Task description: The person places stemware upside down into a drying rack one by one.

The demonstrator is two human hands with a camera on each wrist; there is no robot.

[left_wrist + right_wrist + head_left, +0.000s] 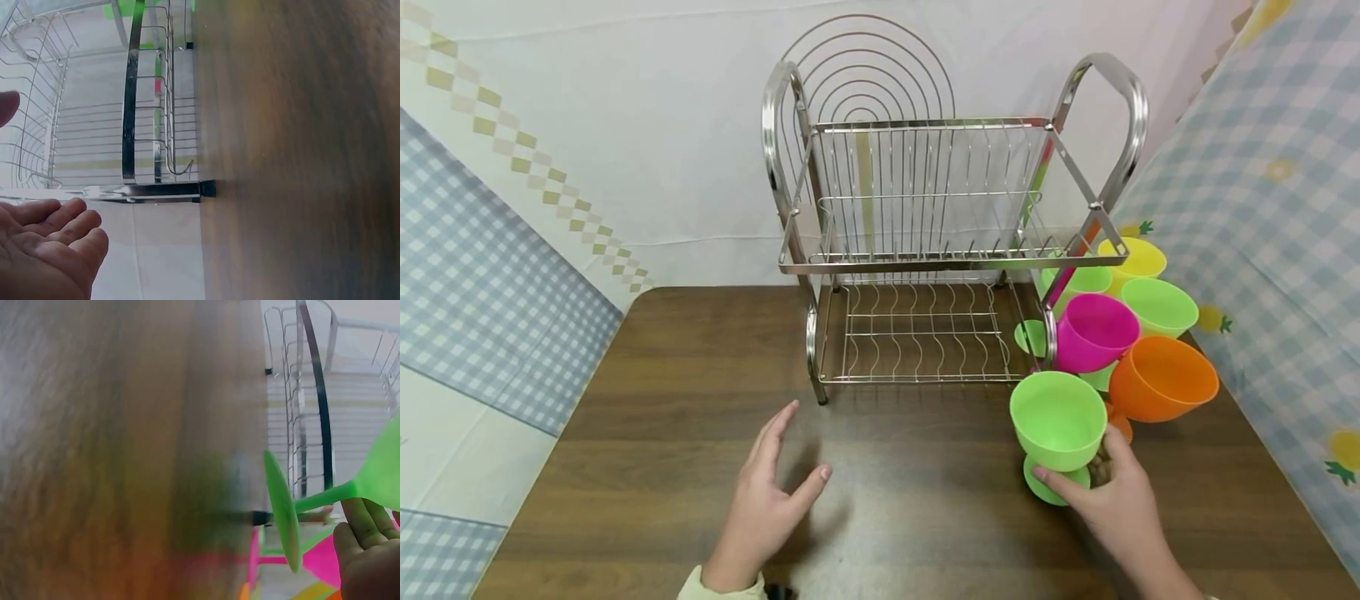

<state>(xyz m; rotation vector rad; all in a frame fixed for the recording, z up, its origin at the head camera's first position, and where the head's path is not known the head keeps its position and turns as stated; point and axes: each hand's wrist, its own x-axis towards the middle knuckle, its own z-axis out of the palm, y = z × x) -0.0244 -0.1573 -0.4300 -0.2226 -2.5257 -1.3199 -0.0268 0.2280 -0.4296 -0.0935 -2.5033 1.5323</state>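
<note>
My right hand (1120, 500) holds a light green plastic goblet (1058, 417) from its right side, thumb at the stem and fingers behind, under the bowl. In the right wrist view the goblet's round foot (282, 509) stands tilted near the tabletop's edge; whether it touches the wood I cannot tell. My left hand (767, 496) holds nothing, its fingers extended and thumb spread, in front of the rack's left leg. Behind both hands stands a two-tier metal dish rack (951, 267), with bare wires on both tiers.
Right of the rack, goblets stand close together: magenta (1093, 333), orange (1165, 379), yellow (1138, 257) and green (1161, 307), another green one partly behind the rack's right leg. A checked cloth (1285, 275) borders the wooden table (685, 367) at right.
</note>
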